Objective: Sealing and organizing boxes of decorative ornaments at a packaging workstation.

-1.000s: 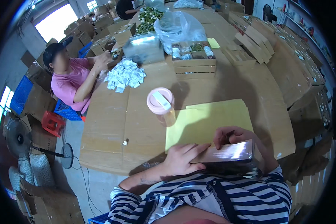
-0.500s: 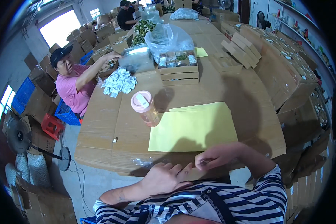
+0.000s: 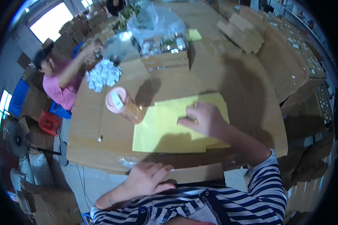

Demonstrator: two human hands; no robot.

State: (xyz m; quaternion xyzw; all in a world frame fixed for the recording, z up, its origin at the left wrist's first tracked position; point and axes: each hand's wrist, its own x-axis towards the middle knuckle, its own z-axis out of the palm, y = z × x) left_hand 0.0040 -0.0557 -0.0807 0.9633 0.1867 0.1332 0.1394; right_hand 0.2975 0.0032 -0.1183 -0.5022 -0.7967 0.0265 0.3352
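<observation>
My right hand (image 3: 204, 119) is closed over the yellow paper sheets (image 3: 169, 129). A small dark thing with a yellowish end (image 3: 182, 121) shows at its fingertips, too blurred to name. My left hand (image 3: 149, 178) lies at the table's front edge, thumb apart from the fingers, beside a brown cardboard strip (image 3: 199, 173). Left of the paper stands a clear tumbler (image 3: 131, 112) with a pink lid, leaning in the picture. A crumpled scrap of clear plastic (image 3: 127, 162) lies just beyond my left hand.
A co-worker in pink (image 3: 60, 86) reaches over the table's left side, near a pile of small white packets (image 3: 104, 75). Farther back stand a shallow box of jars (image 3: 165, 62) and a clear plastic bag (image 3: 156, 22). Folded cardboard (image 3: 240, 33) and large cartons (image 3: 296, 75) line the right.
My right hand has moved away from my left, forward over the yellow paper. The sheets now lie slightly fanned. My left hand has shifted a little left, and the whole view has shifted.
</observation>
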